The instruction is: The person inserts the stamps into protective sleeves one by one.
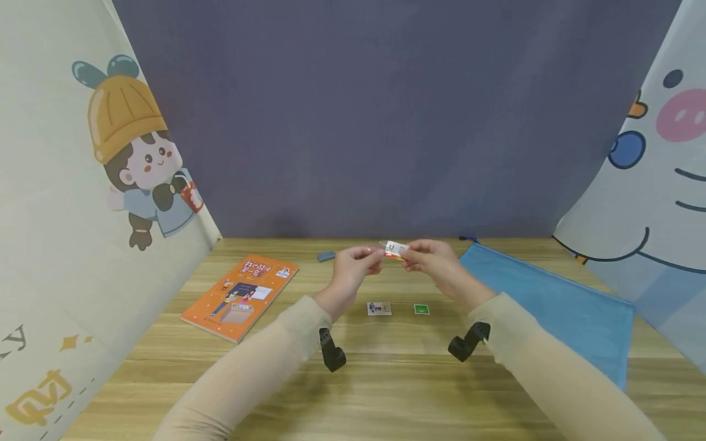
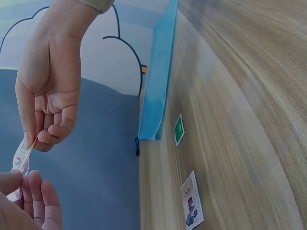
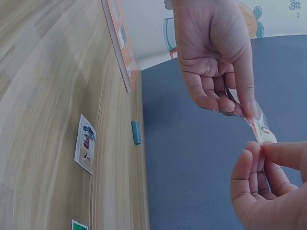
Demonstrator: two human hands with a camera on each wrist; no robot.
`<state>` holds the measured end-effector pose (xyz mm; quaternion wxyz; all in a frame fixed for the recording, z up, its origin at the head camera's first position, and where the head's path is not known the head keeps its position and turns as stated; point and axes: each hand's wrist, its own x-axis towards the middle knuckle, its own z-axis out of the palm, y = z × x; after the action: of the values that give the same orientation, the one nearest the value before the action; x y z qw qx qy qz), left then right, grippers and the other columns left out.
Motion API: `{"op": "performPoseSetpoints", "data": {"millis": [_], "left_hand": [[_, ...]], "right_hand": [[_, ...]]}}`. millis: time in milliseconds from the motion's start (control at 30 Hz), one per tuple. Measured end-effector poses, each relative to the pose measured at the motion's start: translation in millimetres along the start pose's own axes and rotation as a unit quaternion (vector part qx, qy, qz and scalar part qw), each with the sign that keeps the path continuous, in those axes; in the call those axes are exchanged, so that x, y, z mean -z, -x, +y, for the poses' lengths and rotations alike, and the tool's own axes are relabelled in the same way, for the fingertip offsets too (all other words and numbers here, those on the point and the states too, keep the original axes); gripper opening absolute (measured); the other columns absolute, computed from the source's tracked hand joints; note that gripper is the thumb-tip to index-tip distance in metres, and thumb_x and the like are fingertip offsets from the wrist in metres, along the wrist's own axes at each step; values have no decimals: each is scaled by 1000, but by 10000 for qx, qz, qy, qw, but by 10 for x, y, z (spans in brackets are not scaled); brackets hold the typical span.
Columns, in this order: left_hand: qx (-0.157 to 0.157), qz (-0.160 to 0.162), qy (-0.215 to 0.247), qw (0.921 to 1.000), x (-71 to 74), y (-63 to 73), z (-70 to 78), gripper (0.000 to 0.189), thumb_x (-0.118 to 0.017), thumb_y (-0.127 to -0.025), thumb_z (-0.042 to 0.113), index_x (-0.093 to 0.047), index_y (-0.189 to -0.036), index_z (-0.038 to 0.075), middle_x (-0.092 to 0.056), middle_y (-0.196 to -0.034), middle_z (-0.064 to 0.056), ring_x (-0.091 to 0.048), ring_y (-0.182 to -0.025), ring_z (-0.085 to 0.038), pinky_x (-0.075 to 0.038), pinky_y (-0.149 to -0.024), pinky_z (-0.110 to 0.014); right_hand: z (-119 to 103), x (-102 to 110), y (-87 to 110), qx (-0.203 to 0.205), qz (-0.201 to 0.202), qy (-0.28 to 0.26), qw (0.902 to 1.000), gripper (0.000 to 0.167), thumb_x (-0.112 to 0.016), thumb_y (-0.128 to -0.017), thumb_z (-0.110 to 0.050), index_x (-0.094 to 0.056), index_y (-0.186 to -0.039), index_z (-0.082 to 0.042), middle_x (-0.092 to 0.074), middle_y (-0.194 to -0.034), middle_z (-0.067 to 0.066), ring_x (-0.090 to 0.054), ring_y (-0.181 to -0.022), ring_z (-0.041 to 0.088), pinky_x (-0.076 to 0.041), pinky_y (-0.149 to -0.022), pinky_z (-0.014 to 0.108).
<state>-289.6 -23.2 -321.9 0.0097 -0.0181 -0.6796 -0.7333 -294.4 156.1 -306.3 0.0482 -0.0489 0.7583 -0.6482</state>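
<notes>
Both hands are raised over the far part of the table with a small white card (image 1: 395, 248) between them. It has printed marks and a red-orange lower edge, and clear plastic (image 2: 17, 191) shows at its left end. The left hand (image 1: 353, 269) pinches that clear plastic end between thumb and fingers. From the other side, the right hand (image 1: 436, 260) pinches the card's right end, thumb against fingertips. In the right wrist view the card (image 3: 264, 132) spans the gap between the two sets of fingertips. Whether the plastic covers the whole card, I cannot tell.
Below the hands lie a picture stamp (image 1: 379, 309) and a smaller green stamp (image 1: 421, 309). An orange book (image 1: 242, 297) is on the left, with a small blue-grey block (image 1: 326, 256) behind the left hand. A blue fabric pouch (image 1: 557, 300) spreads on the right.
</notes>
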Motion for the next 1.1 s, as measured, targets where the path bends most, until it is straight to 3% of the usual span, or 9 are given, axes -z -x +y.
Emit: {"op": "performPoseSetpoints", "data": {"millis": [100, 300, 467, 700, 967, 1100], "left_hand": [[-51, 37, 47, 10000, -6, -6, 1, 20, -71, -88, 11, -69, -102, -3, -69, -87, -10, -65, -70, -11, -60, -75, -27], [-84, -24, 124, 9999, -7, -27, 19, 20, -72, -88, 11, -68, -101, -3, -67, -80, -4, -64, -67, -9, -61, -75, -28], [-29, -200, 186, 9996, 4, -36, 19, 21, -70, -89, 9, -68, -104, -5, -67, -81, -4, -65, -66, -8, -61, -75, -27], [-115, -244, 115, 9996, 19, -33, 17, 21, -69, -88, 7, -68, -104, -7, -69, -87, -8, -65, -67, -8, -60, -75, -26], [-355, -509, -100, 9980, 46, -49, 41, 22, -69, -88, 5, -67, -109, -5, -67, -85, -4, -65, -71, -10, -60, -77, -27], [-274, -660, -170, 9973, 62, -55, 62, 23, -67, -90, 7, -67, -111, -3, -68, -90, -6, -65, -74, -11, -60, -80, -29]], "right_hand": [[5, -13, -6, 57, -5, -36, 10000, 28, -63, -95, -14, -57, -114, 6, -64, -96, 3, -65, -81, 12, -56, -91, 36], [12, -39, -10, 155, -6, -92, 9998, 27, -63, -95, -14, -57, -113, 5, -64, -93, 2, -65, -79, 12, -57, -89, 36], [14, -53, -1, 366, 76, -74, 9993, 27, -64, -94, -14, -59, -112, 6, -66, -87, -1, -65, -79, 13, -59, -77, 26], [-21, -40, 2, 322, 61, 386, 9987, 28, -64, -95, -16, -61, -112, 5, -67, -89, 0, -64, -76, 10, -58, -84, 36], [-47, -34, -9, 298, -13, 610, 9977, 26, -64, -94, -16, -62, -110, 4, -68, -86, 0, -64, -76, 12, -58, -72, 26], [-45, -38, -10, 251, -51, 600, 9979, 25, -65, -94, -16, -62, -109, 4, -67, -84, -1, -64, -76, 13, -59, -73, 26]]}}
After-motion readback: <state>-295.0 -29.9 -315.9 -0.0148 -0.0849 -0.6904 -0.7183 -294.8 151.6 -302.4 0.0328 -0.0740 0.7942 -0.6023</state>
